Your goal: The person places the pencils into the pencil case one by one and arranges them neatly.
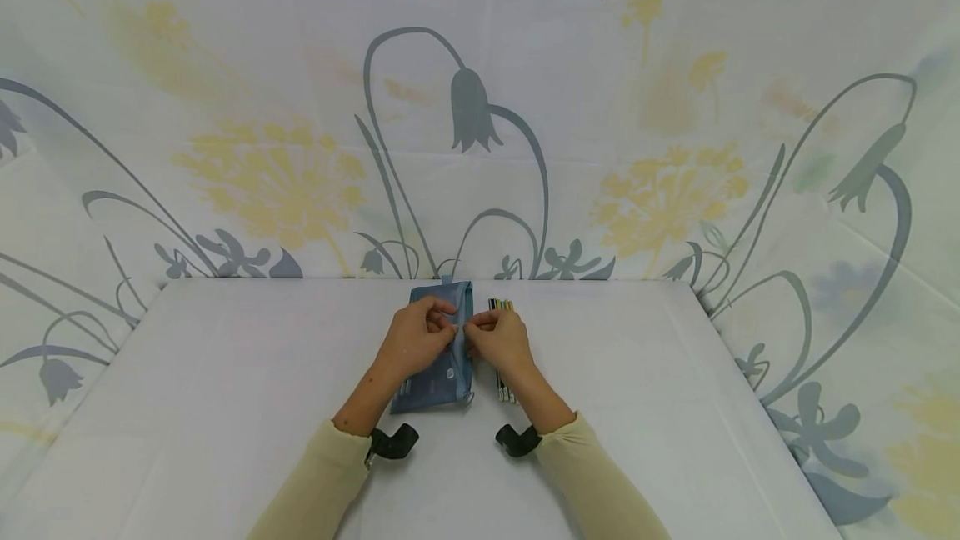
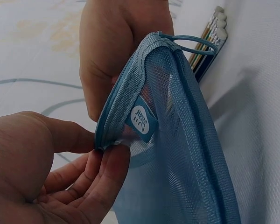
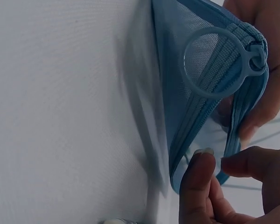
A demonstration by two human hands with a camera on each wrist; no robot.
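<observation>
A blue mesh zip pouch [image 1: 435, 382] is tilted up on its edge, with its zipped mouth parted. My left hand [image 1: 422, 335] pinches the zipper edge beside a small white-printed label [image 2: 140, 120] between thumb and fingers. On the opposite side, my right hand [image 1: 501, 342] has its fingers curled. Its thumb and index fingertips [image 3: 199, 169] are close together right at the pouch's mouth; I cannot tell whether they grip the fabric. A blue ring pull [image 3: 214, 95] hangs from the zipper end.
Several pencils [image 1: 507, 397] lie side by side just right of the pouch, partly hidden behind my right hand. The white tabletop [image 1: 262, 373] meets a flower-printed cloth [image 1: 420, 157] at the back and sides. Black wrist camera mounts [image 1: 517, 441] sit at both wrists.
</observation>
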